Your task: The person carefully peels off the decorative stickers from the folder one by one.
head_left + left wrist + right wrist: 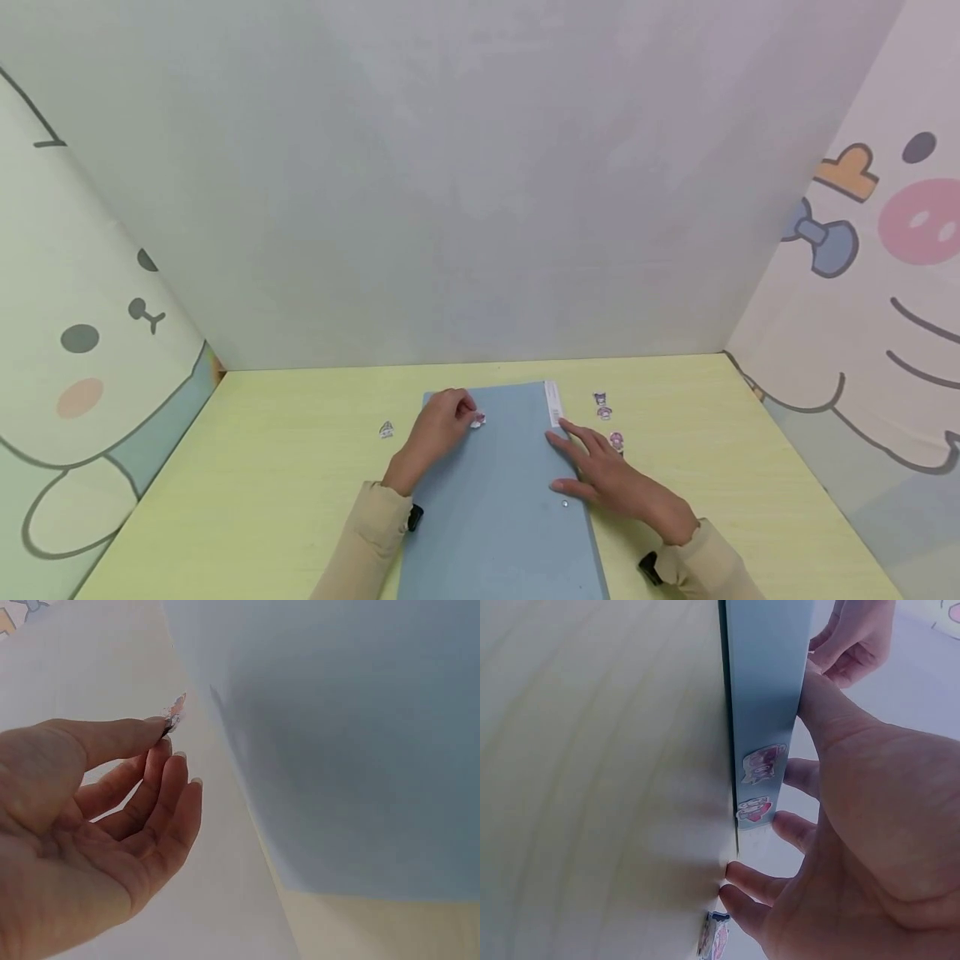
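Observation:
A light blue file folder [498, 517] lies flat on the table, with a white barcode label [553, 404] at its far right corner. Over its far left part, my left hand [442, 425] pinches a small cartoon sticker [173, 714] between thumb and index finger; the sticker stays above the cover. My right hand [611, 479] rests with spread fingers along the folder's right edge. In the right wrist view, a pink cartoon sticker [763, 764] and a red-and-white one [754, 809] are on the folder's narrow side, close to my right fingers.
One sticker [386, 430] lies on the yellow table [300, 483] left of the folder. To the right are a pair of stickers [602, 407]. A grey wall [480, 208] stands behind the table, with cartoon-printed panels on both sides.

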Motion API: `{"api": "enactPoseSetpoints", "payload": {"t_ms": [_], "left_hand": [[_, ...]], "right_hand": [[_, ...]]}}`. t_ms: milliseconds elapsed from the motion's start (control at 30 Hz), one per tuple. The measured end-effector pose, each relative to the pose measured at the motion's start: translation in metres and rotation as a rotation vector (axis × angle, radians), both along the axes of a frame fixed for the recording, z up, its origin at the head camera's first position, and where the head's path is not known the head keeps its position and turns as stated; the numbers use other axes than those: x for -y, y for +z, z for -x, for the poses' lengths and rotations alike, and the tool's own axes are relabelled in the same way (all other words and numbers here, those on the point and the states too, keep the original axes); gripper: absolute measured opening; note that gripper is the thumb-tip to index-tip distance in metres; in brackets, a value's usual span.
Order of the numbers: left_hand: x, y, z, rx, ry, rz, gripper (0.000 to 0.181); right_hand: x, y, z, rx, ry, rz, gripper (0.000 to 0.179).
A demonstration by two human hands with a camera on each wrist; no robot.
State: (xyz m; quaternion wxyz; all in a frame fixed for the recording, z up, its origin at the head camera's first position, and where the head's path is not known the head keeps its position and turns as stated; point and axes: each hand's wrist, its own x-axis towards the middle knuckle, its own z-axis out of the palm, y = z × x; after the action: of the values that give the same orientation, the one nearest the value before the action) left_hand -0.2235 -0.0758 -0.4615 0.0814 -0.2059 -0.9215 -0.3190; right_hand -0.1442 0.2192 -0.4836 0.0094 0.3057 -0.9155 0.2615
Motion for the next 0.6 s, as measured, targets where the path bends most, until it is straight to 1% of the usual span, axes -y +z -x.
{"api": "enactPoseSetpoints", "payload": {"t_ms": [133, 200, 333, 467, 500, 600], "left_hand": [[0.004, -0.002, -0.003, 0.023, 0.01, 0.002, 0.012], [0.006, -0.002, -0.004, 0.023, 0.012, 0.002, 0.013], [0.011, -0.004, -0.007, 0.019, 0.008, -0.023, 0.013], [0.018, -0.005, -0.01, -0.004, -0.012, -0.046, 0.012], [0.02, -0.006, -0.011, -0.012, -0.017, -0.043, 0.012], [0.024, -0.007, -0.013, -0.005, -0.012, -0.038, 0.012]], "right_hand": [[0.0, -0.001, 0.0, -0.011, 0.001, 0.002, 0.068], [0.0, -0.001, 0.0, -0.014, 0.002, 0.006, 0.068], [0.0, -0.001, 0.0, -0.019, 0.001, 0.009, 0.067], [0.001, -0.002, 0.0, -0.028, 0.0, 0.008, 0.067], [0.001, -0.002, 0.0, -0.029, 0.0, 0.008, 0.067], [0.001, -0.002, 0.0, -0.015, -0.002, 0.01, 0.067]]}}
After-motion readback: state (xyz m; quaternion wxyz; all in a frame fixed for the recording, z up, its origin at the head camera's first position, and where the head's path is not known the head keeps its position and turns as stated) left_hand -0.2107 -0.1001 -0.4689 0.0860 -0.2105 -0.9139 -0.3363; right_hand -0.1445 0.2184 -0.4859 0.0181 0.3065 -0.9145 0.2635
